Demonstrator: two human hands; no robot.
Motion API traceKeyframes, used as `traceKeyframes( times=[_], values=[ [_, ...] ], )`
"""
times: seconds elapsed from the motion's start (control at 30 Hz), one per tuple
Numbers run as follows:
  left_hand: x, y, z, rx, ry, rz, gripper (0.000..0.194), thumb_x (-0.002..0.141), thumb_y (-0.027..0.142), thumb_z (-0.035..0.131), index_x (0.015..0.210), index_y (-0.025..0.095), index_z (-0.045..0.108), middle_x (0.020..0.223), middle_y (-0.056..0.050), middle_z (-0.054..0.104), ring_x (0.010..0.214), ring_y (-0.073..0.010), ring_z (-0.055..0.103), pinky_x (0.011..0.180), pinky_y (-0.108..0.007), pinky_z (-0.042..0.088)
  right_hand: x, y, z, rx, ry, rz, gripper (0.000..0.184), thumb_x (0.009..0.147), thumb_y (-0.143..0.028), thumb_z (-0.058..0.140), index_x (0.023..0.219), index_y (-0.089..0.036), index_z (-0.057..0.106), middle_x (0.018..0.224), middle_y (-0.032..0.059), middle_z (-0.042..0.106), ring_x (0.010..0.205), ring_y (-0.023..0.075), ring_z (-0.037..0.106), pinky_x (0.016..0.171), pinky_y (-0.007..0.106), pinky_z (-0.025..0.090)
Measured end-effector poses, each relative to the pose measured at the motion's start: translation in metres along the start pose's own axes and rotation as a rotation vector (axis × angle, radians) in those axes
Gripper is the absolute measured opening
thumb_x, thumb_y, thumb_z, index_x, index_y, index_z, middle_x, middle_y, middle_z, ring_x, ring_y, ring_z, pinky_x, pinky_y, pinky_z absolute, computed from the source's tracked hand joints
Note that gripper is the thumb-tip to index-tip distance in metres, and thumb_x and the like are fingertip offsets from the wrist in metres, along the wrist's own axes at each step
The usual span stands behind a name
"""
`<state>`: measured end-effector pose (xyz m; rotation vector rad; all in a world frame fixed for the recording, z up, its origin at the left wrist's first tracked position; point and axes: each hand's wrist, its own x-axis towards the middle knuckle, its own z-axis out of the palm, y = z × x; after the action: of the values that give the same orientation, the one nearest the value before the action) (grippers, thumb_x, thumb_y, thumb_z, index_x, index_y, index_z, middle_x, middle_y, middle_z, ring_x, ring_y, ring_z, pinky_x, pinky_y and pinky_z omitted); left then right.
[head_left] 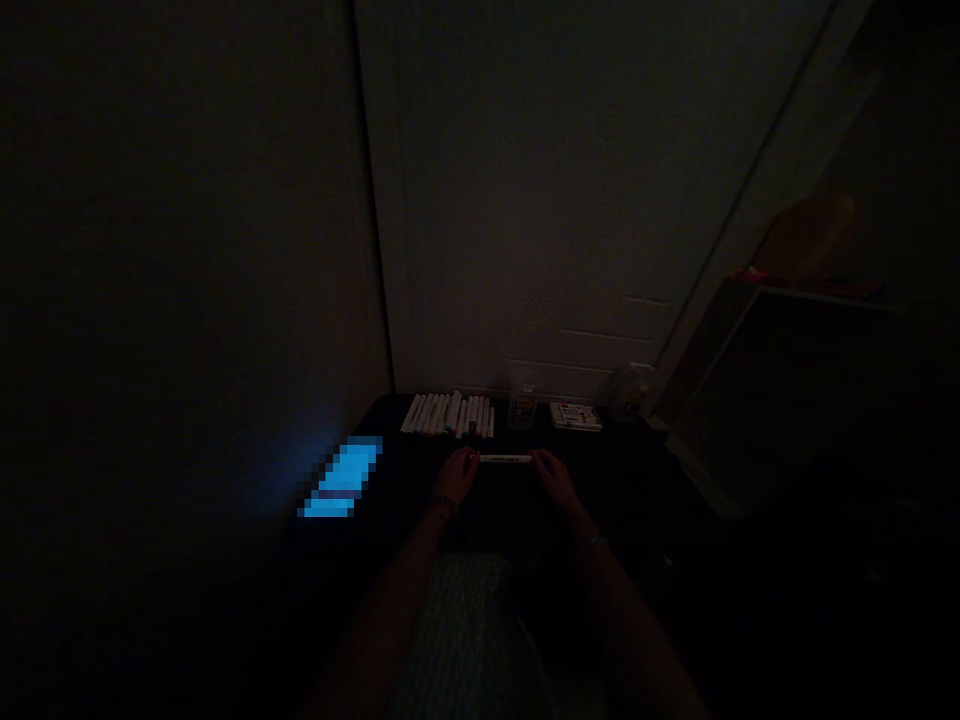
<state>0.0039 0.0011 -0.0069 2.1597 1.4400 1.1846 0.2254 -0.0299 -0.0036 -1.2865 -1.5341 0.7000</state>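
Observation:
A slim white marker [505, 459] lies level between my two hands over the dark table. My left hand [456, 476] pinches its left end, and my right hand [553, 474] pinches its right end. Just beyond my left hand, several white markers [435, 412] lie side by side in a row, some with coloured ends. The dim light hides the finer detail of my fingers and of any print on the marker.
A lit screen [343, 480], pixelated, is at the left. Along the wall [525, 200] stand a clear package [524, 400], a flat white box with coloured marks [576, 416] and a clear bag [633, 390]. A cabinet [810, 400] rises on the right.

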Motion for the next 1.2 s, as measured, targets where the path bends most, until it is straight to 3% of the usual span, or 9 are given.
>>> traceKeyframes(
  times=[0.8, 1.2],
  values=[
    [0.003, -0.021, 0.014, 0.089, 0.020, 0.048, 0.028, 0.085, 0.026, 0.028, 0.089, 0.016, 0.054, 0.091, -0.008, 0.059, 0.088, -0.0172, 0.055, 0.085, -0.033, 0.041, 0.002, 0.004, 0.002, -0.020, 0.028, -0.043, 0.039, 0.085, -0.043, 0.028, 0.092, -0.018, 0.057, 0.072, 0.0012, 0.060, 0.060, 0.0118, 0.052, 0.058, 0.022, 0.040],
    [0.003, -0.012, 0.006, 0.040, -0.033, 0.034, 0.030, 0.086, 0.026, 0.024, 0.092, 0.017, 0.053, 0.088, -0.006, 0.059, 0.086, -0.0156, 0.054, 0.083, -0.031, 0.041, 0.001, 0.000, 0.001, -0.002, 0.046, -0.025, 0.040, 0.084, -0.045, 0.028, 0.092, -0.018, 0.057, 0.072, 0.0016, 0.061, 0.059, 0.0119, 0.052, 0.057, 0.021, 0.040]
  ],
)
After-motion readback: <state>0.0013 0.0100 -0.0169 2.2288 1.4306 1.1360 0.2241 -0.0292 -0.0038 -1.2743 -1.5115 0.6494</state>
